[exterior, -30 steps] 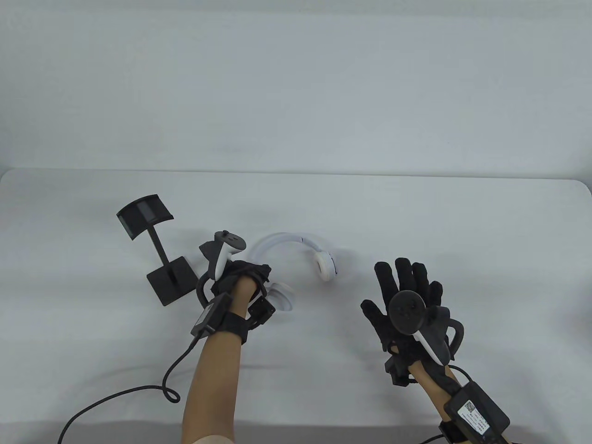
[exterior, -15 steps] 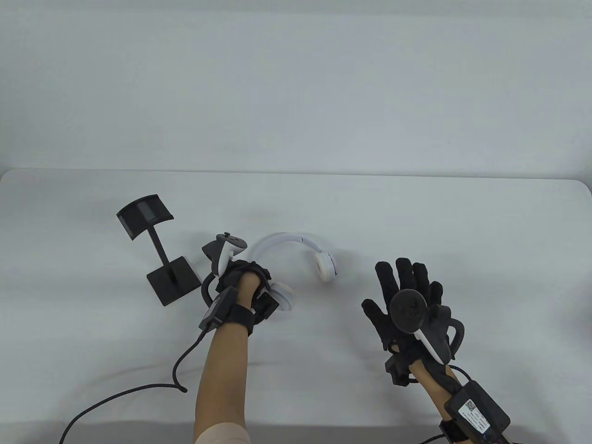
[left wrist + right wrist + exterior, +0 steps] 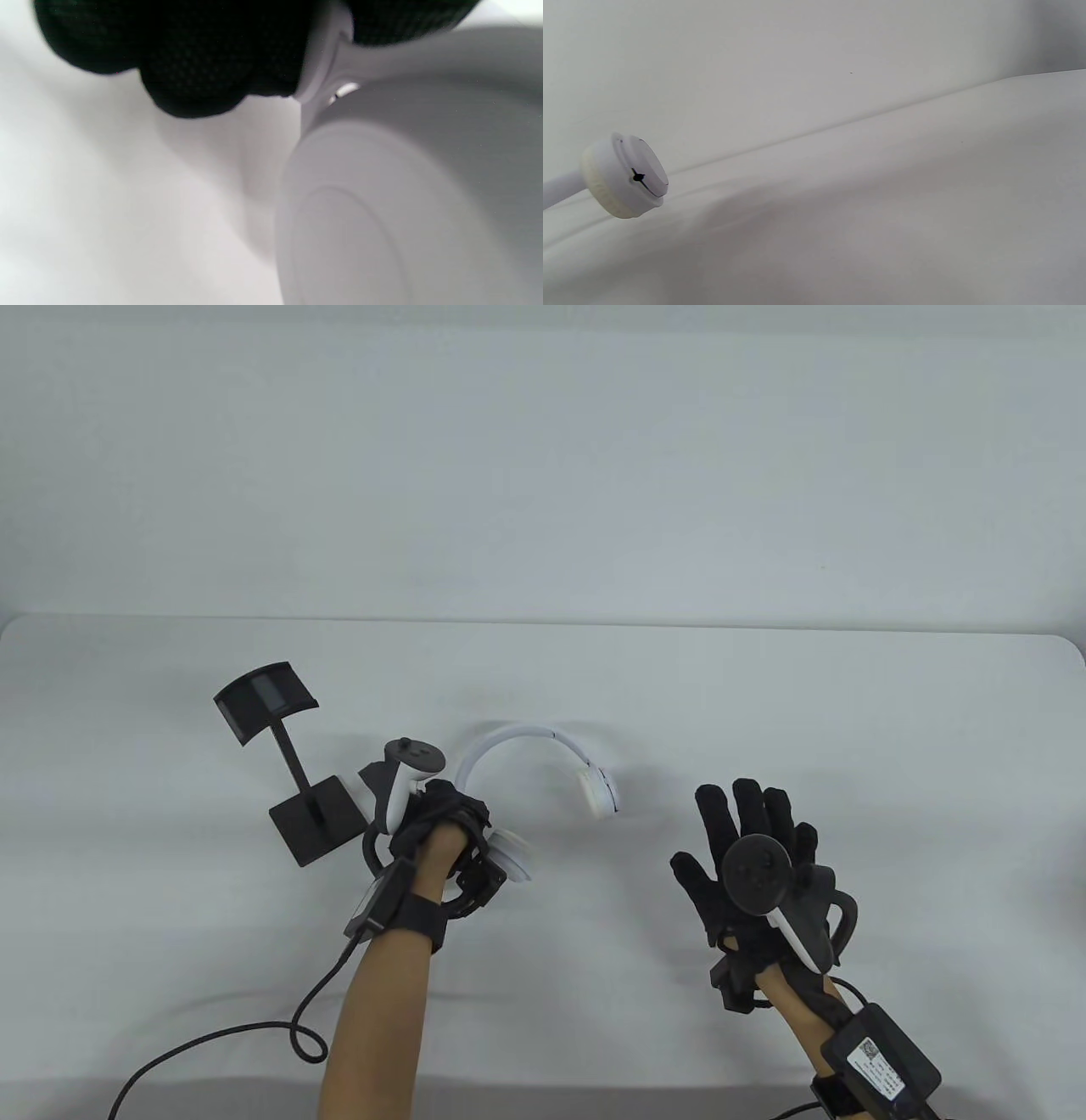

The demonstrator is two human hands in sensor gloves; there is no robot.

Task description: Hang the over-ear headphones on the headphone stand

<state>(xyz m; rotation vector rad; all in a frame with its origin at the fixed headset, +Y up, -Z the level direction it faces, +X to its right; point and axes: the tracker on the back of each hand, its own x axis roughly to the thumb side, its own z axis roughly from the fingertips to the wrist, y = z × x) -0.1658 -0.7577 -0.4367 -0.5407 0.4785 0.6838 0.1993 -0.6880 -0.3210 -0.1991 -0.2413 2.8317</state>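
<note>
White over-ear headphones (image 3: 526,742) are in the middle of the table. My left hand (image 3: 450,819) grips them at the band just above the near ear cup (image 3: 513,857). In the left wrist view my gloved fingers (image 3: 191,55) wrap the band's arm (image 3: 328,59) above that cup (image 3: 382,212). The far ear cup (image 3: 598,791) hangs off the cloth, as the right wrist view shows (image 3: 623,176). The black headphone stand (image 3: 288,763) stands upright just left of my left hand. My right hand (image 3: 751,831) is open, fingers spread, empty, to the right of the headphones.
A white cloth covers the table (image 3: 764,687). A black cable (image 3: 254,1035) runs from my left wrist to the front left edge. The stand's square base (image 3: 318,819) lies close to my left hand's tracker (image 3: 403,780).
My left hand has closed on the band and tipped the headphones up; the far ear cup has risen off the cloth. My right hand has shifted slightly right.
</note>
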